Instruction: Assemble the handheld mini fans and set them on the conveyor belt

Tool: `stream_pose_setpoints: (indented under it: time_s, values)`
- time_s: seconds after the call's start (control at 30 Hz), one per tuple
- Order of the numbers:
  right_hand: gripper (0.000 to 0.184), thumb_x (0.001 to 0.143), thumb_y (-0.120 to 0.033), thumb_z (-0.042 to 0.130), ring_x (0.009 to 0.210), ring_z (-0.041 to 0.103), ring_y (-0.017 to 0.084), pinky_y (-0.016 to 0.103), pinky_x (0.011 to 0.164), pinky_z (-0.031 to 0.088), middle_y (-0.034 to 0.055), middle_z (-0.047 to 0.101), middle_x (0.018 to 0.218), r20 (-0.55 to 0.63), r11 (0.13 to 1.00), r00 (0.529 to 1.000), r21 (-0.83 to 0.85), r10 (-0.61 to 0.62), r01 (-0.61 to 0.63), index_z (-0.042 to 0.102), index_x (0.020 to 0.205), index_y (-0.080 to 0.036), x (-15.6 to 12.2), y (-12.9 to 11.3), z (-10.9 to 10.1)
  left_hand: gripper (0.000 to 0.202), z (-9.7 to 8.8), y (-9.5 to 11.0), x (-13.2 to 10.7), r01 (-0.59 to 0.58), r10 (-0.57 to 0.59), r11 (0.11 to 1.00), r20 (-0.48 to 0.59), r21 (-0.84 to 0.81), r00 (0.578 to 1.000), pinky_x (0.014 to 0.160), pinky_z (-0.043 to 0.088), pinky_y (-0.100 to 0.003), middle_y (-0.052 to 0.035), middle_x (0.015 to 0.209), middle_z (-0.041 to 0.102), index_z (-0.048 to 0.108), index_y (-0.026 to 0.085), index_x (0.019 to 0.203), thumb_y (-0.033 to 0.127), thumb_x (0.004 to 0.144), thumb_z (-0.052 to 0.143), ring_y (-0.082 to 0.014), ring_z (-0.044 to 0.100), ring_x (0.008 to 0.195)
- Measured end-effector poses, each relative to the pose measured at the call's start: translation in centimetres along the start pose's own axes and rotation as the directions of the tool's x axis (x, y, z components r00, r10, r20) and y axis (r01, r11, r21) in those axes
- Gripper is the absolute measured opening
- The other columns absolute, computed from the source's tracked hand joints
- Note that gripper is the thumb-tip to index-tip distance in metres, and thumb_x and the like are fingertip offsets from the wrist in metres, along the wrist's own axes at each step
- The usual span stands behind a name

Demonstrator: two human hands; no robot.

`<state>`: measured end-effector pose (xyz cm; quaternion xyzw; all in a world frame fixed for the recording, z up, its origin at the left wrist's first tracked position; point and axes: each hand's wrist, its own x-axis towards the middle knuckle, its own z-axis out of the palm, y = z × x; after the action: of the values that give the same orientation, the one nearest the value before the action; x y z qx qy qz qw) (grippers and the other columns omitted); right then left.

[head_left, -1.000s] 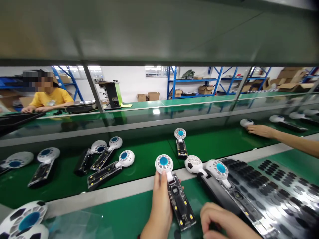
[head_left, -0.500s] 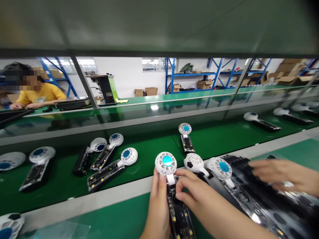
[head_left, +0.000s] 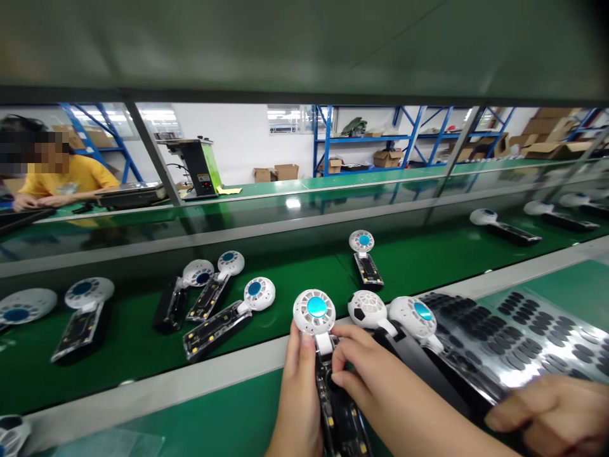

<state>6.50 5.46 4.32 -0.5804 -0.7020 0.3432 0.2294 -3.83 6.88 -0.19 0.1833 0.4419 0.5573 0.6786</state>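
My left hand (head_left: 297,393) grips a hand-held fan (head_left: 314,311) by its open black handle, circuit board facing up; the white round head with a blue centre points away from me. My right hand (head_left: 361,368) is closed in a pinch, fingertips pressed onto the top of the board just below the fan's neck. Anything small under those fingertips is hidden. The fan lies across the grey rail (head_left: 143,390) between the green bench and the conveyor belt.
Two more fans (head_left: 366,310) (head_left: 415,317) lie right of mine, beside a shiny sheet of black oval pads (head_left: 523,336). A co-worker's hand (head_left: 547,412) rests at bottom right. Several fans ride the green belt (head_left: 266,266). A person in yellow (head_left: 71,178) sits far left.
My right hand came up from the lower right and pinched onto the fan's board. The co-worker's hand drew back from the belt to the bottom right. Fans on the belt drifted right.
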Motion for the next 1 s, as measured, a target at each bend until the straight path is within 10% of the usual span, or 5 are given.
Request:
stream_pose_setpoints:
  time_s: [0.4, 0.63, 0.7, 0.83, 1.0]
  values:
    - [0.025, 0.072, -0.009, 0.044, 0.101, 0.052, 0.017, 0.028, 0.082, 0.042, 0.0038, 0.051, 0.113, -0.109, 0.997, 0.994, 0.079, -0.008, 0.017, 0.049, 0.091, -0.024, 0.3, 1.0, 0.8, 0.055, -0.4, 0.0, 0.4, 0.024, -0.024, 0.999, 0.001, -0.043, 1.000, 0.090, 0.042, -0.031, -0.0061, 0.126, 0.050, 0.036, 0.029, 0.128, 0.043, 0.077, 0.051, -0.0230, 0.049, 0.111]
    - [0.056, 0.077, -0.022, 0.043, 0.102, 0.054, 0.019, 0.031, 0.087, 0.040, 0.0081, 0.056, 0.114, 0.135, 0.906, 0.990, 0.411, 0.051, -0.102, 0.024, 0.129, -0.021, -0.5, 0.7, 1.0, 0.056, -0.6, 0.4, -0.1, -0.129, 0.133, 0.966, -0.003, 0.225, 0.991, 0.101, 0.027, -0.035, -0.0039, 0.134, 0.041, 0.037, 0.028, 0.127, 0.050, 0.076, 0.047, -0.0229, 0.035, 0.122]
    - [0.051, 0.076, -0.023, 0.043, 0.100, 0.056, 0.017, 0.028, 0.085, 0.041, 0.0057, 0.058, 0.111, 0.057, 0.871, 0.998, 0.488, 0.030, -0.054, 0.029, 0.124, -0.022, -0.3, 0.4, 0.5, 0.048, -0.6, 1.7, 0.0, -0.307, 0.320, 0.844, 0.047, 0.440, 0.946, 0.103, 0.024, -0.034, -0.0043, 0.136, 0.037, 0.042, 0.025, 0.124, 0.046, 0.080, 0.041, -0.0221, 0.031, 0.125]
    - [0.039, 0.081, -0.029, 0.038, 0.081, 0.062, 0.017, 0.028, 0.071, 0.047, 0.0009, 0.063, 0.095, -0.139, 0.961, 0.986, 0.272, 0.091, -0.051, 0.034, 0.119, -0.023, 3.9, 0.5, -2.7, 0.041, -1.3, 5.8, 1.6, -0.372, 0.569, 0.202, 0.200, 0.906, 0.798, 0.105, 0.013, -0.038, -0.0150, 0.135, 0.032, 0.049, 0.011, 0.119, 0.027, 0.083, 0.037, -0.0271, 0.017, 0.129]
    - [0.049, 0.086, -0.035, 0.039, 0.094, 0.057, 0.023, 0.041, 0.082, 0.041, 0.0117, 0.056, 0.110, -0.298, 0.996, 0.951, 0.060, 0.080, -0.065, 0.027, 0.129, -0.015, 11.8, -0.4, -8.2, 0.031, -2.4, 9.4, 5.2, -0.254, 0.351, -0.024, 0.246, 0.967, 0.904, 0.099, 0.025, -0.046, -0.0186, 0.118, 0.051, 0.058, 0.009, 0.103, 0.017, 0.073, 0.058, -0.0317, 0.034, 0.120]
